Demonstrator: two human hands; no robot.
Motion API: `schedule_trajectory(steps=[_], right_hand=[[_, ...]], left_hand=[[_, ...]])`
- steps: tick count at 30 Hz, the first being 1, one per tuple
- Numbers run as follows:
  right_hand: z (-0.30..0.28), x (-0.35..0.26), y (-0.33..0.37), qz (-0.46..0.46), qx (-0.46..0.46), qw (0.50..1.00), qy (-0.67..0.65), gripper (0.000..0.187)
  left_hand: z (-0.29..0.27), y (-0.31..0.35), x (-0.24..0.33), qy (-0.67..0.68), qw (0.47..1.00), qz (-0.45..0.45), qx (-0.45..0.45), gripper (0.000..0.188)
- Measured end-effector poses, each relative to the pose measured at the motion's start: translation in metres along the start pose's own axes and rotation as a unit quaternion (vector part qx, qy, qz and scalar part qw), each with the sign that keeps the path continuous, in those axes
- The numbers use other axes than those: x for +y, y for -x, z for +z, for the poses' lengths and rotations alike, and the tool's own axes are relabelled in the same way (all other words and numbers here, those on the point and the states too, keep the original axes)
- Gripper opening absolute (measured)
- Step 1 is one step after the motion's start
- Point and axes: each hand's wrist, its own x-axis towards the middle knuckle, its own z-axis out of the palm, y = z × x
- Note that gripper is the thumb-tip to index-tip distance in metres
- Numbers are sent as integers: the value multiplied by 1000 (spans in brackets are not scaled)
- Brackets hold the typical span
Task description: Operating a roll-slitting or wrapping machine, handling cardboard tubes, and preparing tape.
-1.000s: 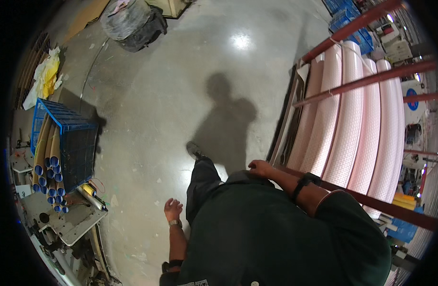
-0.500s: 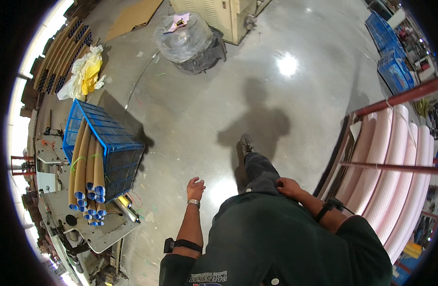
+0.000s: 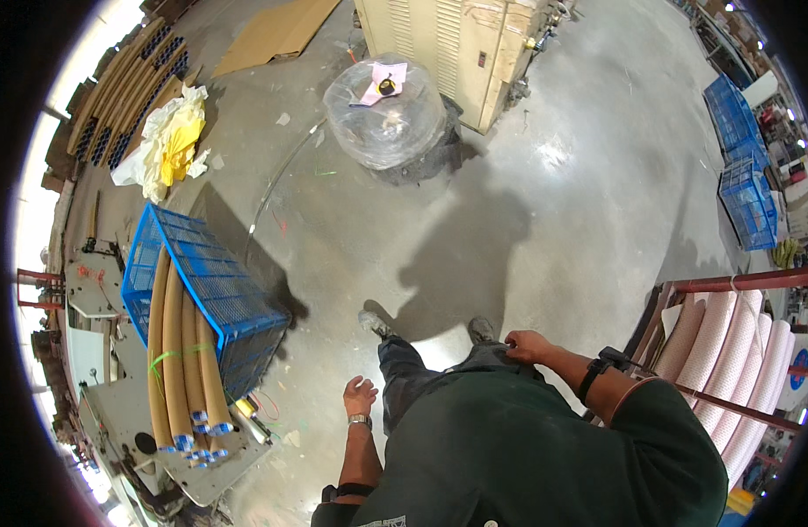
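Cream metal cabinet (image 3: 448, 53) at far side. Pink rolls (image 3: 714, 338) in red rack (image 3: 742, 280), right. Blue crate (image 3: 206, 268), left; brown tubes (image 3: 192, 369) in it, ends jutting out. Clear-wrapped bundle (image 3: 382, 136) just before cabinet. Left hand (image 3: 360, 396), apart from tubes: fingers loosely parted, nothing held. Right hand (image 3: 528, 345) at dark trousers (image 3: 404, 364): fingers curled; cannot tell whether gripping.

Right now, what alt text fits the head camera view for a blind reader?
A person in a dark shirt, seen from above on a grey floor, left fingers loosely curled, right fingers near the trousers. Cardboard tubes and a blue crate are at left, pale pink rolls at right.
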Motion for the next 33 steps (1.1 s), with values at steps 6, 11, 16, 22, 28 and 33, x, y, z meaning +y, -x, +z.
schedule_trajectory(steps=[6, 11, 16, 22, 28, 33], right_hand=[[-28, -63, -80, 54, 41, 997, -22, 41], [-40, -128, -138, 92, 39, 993, -62, 33], [-52, -188, -204, 142, 36, 971, -188, 31], [-86, -221, -350, -137, 73, 984, 91, 25], [-192, -328, -461, 92, 55, 978, -181, 33], [-230, -436, -500, 122, 115, 952, -256, 40]], left_hand=[[-56, -118, 84, 181, 981, 13, -75, 39], [-91, -213, 214, 171, 977, 35, -124, 36], [-56, -294, 367, 27, 992, 95, -82, 31], [-24, -386, 477, -66, 988, 67, -122, 35], [3, -469, 561, -198, 959, 60, -193, 40], [24, -549, 623, -274, 926, 59, -253, 40]])
